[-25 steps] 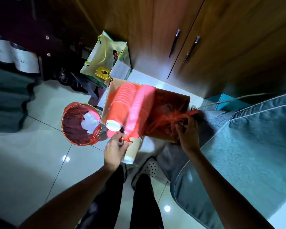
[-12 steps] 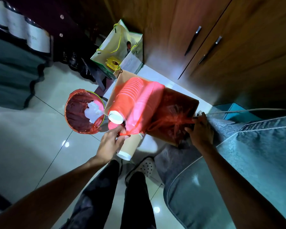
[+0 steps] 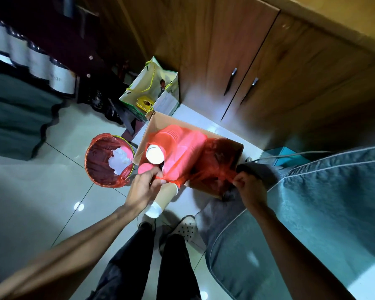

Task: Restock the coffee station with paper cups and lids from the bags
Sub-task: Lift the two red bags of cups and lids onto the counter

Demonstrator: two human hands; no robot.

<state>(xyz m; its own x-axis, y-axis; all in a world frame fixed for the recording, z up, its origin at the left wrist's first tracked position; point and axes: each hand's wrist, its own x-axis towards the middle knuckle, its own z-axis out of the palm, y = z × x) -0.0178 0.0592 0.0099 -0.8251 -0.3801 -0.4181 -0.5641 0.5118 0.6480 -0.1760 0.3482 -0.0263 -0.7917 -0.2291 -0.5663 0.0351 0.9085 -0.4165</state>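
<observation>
Both hands, left hand [image 3: 143, 187] and right hand [image 3: 248, 187], are pinching the red bag [image 3: 195, 163] mid-frame; thin plastic is risking tearing, spilling cup stacks [image 3: 171, 144].

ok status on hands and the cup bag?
Left hand and right hand each pinch the red plastic bag. Cup stacks inside, over the cardboard box. Nothing blocking.

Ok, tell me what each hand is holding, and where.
Both pinch the red plastic bag: left hand at its open edge by the cups, right hand at the opposite stretched edge.
</observation>
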